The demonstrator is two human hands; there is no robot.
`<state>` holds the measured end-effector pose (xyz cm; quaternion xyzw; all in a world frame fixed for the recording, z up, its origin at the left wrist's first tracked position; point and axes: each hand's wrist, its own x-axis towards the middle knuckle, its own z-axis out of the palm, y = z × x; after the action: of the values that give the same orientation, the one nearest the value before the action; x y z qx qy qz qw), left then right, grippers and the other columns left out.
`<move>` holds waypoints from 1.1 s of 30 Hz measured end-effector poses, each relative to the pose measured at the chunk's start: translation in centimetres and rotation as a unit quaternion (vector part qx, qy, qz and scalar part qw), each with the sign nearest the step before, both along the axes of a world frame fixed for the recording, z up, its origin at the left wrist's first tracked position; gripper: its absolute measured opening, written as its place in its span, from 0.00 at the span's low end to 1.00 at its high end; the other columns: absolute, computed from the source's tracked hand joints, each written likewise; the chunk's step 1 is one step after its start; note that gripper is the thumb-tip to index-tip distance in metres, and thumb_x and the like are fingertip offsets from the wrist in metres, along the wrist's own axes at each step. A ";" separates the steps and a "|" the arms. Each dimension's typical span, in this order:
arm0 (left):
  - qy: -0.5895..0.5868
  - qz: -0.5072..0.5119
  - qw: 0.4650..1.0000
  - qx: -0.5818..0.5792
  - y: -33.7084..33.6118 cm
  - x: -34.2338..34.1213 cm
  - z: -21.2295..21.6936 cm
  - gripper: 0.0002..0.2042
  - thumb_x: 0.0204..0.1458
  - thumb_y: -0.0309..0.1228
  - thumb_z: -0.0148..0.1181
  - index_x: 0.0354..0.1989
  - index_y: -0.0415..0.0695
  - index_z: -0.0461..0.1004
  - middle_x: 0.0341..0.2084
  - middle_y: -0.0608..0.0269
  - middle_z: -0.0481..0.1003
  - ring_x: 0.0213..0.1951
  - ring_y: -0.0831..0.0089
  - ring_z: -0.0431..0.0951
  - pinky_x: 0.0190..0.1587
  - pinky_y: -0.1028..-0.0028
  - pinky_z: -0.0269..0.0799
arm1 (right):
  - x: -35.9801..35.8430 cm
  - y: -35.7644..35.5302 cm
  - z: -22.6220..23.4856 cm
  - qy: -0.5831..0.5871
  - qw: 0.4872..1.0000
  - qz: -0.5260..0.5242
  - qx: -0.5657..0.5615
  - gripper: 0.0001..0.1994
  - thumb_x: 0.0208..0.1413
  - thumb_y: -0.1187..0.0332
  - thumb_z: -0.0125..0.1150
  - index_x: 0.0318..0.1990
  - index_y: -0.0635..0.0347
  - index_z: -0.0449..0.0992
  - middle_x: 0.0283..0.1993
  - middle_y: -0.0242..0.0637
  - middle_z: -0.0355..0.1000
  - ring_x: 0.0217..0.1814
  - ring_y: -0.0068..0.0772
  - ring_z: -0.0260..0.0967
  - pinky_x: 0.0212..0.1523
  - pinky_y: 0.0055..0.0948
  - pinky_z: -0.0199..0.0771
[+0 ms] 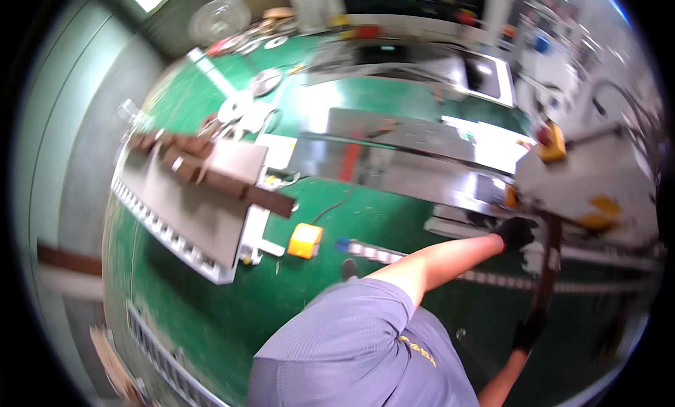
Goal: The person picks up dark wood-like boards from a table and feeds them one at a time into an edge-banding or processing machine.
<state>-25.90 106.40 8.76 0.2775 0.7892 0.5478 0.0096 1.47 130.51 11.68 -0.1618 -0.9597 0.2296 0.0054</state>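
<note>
My left hand (pixel 517 233), in a black glove, reaches to the right beside the upper end of a long brown strip (pixel 548 266). Its fingers look stretched out, though blurred, and a small gap seems to part them from the strip. At the strip's lower end my right hand (pixel 529 331), also black-gloved, closes around it. The strip stands lengthwise between the machine side and me. Near its upper end is the pale machine housing (pixel 590 182) with yellow patches.
On the left, a grey-topped table (pixel 204 214) bears several brown strips (pixel 228 184). An orange-yellow box (pixel 305 240) rests on the green floor, with a cable behind it. A long metal worktable (pixel 401 171) runs across the middle; a red button on a yellow box (pixel 551 141) sits at right.
</note>
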 end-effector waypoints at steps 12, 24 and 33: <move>-0.187 0.861 0.472 0.042 -80.1 17.8 -0.2 0.27 0.55 0.52 0.64 0.45 0.35 0.76 0.44 0.41 0.79 0.46 0.46 0.80 0.50 0.57 0.76 | 0.1 -26.3 4.7 0.007 0.980 0.198 -0.027 0.21 0.50 0.73 0.65 0.53 0.66 0.74 0.52 0.47 0.71 0.56 0.47 0.71 0.61 0.41 0.69; -0.117 0.693 0.417 0.577 -105.3 30.8 -6.3 0.13 0.62 0.42 0.61 0.43 0.44 0.76 0.28 0.63 0.78 0.26 0.70 0.78 0.27 0.69 0.75 | -3.0 -40.1 9.4 -0.018 0.942 0.334 -0.009 0.22 0.46 0.76 0.68 0.52 0.66 0.74 0.50 0.50 0.72 0.54 0.53 0.72 0.56 0.40 0.73; 0.026 0.653 0.537 0.533 -83.6 38.7 -5.0 0.23 0.55 0.29 0.65 0.58 0.38 0.70 0.52 0.54 0.75 0.52 0.63 0.76 0.54 0.64 0.76 | -2.8 -45.0 9.9 0.005 0.931 0.364 -0.022 0.17 0.55 0.77 0.60 0.53 0.66 0.75 0.51 0.55 0.74 0.56 0.57 0.71 0.58 0.43 0.72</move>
<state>12.85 22.84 3.77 -0.3471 0.3137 0.7141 -0.5207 -1.33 85.49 21.55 0.1996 -0.9475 0.2374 -0.0773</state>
